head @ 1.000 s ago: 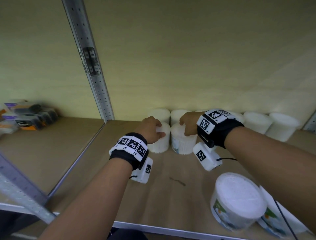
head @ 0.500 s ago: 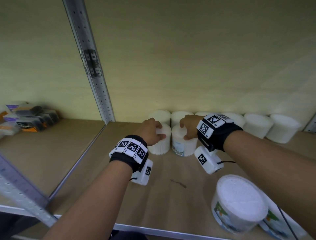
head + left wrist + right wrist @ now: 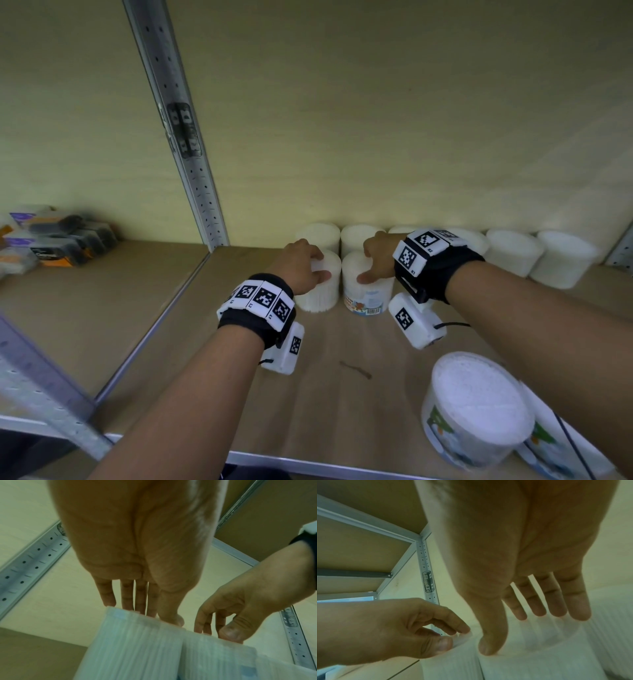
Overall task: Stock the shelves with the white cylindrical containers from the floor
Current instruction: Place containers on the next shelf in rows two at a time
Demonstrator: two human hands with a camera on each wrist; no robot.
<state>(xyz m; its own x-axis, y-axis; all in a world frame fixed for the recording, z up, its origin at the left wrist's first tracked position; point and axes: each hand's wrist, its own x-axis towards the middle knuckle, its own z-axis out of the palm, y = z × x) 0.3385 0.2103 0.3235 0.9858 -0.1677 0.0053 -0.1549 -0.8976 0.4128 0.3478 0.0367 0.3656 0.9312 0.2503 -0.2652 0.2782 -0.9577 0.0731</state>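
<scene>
Two white cylindrical containers stand side by side on the wooden shelf [image 3: 212,359], just in front of a back row of the same containers [image 3: 513,251]. My left hand [image 3: 313,265] holds the left container [image 3: 318,294] from above, thumb and fingertips pinching its lid rim. My right hand [image 3: 371,262] holds the right container [image 3: 368,298], which has a blue label and barcode, with fingers over the far edge and thumb on the near rim. In the left wrist view my left hand [image 3: 154,615] meets the ribbed container [image 3: 137,649]. In the right wrist view my right hand [image 3: 513,630] arches over its lid [image 3: 547,639].
A wide white tub [image 3: 476,411] with a green label sits at the front right near the shelf edge [image 3: 308,462], another beside it. A perforated metal upright [image 3: 191,164] divides the bays. Dark boxed goods [image 3: 51,240] lie on the left shelf. A small twig [image 3: 356,370] lies mid-shelf.
Both hands stay on top of the two front containers. The right hand has drawn back slightly, so its thumb and more of the lid now show.
</scene>
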